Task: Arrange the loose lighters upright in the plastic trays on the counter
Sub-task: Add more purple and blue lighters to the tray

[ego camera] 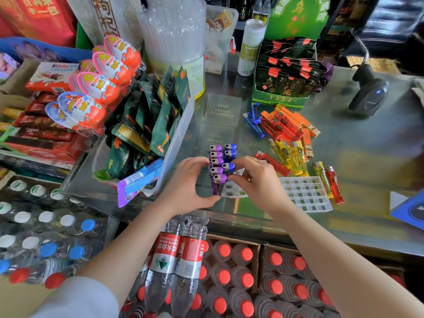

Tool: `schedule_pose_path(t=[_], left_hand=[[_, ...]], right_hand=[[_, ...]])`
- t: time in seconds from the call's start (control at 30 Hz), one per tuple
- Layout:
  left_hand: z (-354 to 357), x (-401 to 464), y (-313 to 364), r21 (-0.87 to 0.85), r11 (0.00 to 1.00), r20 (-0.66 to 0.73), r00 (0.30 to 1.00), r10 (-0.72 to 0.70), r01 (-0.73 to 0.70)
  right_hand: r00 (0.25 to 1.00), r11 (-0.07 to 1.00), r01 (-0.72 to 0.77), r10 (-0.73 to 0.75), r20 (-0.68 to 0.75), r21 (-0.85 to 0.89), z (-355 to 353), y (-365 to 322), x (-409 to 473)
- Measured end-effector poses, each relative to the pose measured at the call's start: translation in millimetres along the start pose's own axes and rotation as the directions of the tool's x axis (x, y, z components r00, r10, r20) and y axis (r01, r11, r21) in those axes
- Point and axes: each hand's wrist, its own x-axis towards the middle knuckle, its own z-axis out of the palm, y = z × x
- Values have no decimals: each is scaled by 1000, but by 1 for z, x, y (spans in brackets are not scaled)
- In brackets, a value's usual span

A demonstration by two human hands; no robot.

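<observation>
left hand (188, 187) cupping purple lighters (216, 166), right hand (257, 177) pinching

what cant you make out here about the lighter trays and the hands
Head view:
- Tray under the upright lighters: mostly hidden by both hands, so its free slots cannot be counted.
- Right hand: fingertips sit behind a blue lighter; grip unclear.
- Left hand: contact with the nearest purple lighter uncertain.
- Empty tray: slot depth too small to judge.

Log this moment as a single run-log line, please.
left hand steadying purple lighters | right hand at blue lighter | second tray empty | loose lighters remaining
</observation>
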Motion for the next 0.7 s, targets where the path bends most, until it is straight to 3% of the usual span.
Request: schedule_pose_path(t=[0.2, 0.37, 0.5, 0.7], left_hand=[[0, 0, 3, 8, 1000, -17, 1000, 0, 0], [-1, -1, 5, 16, 1000, -8, 1000, -23, 23], [-3, 0, 5, -2, 999, 6, 999, -44, 44], [-6, 3, 3, -39, 998, 14, 999, -45, 45]], right_hand=[[995, 992, -88, 84, -53, -87, 0, 4, -2], [997, 981, -72, 78, 29, -178, -7, 19, -1], [971, 970, -192, 166, -170, -149, -25, 27, 29], [933, 930, -309, 256, -253, -197, -29, 52, 91]])
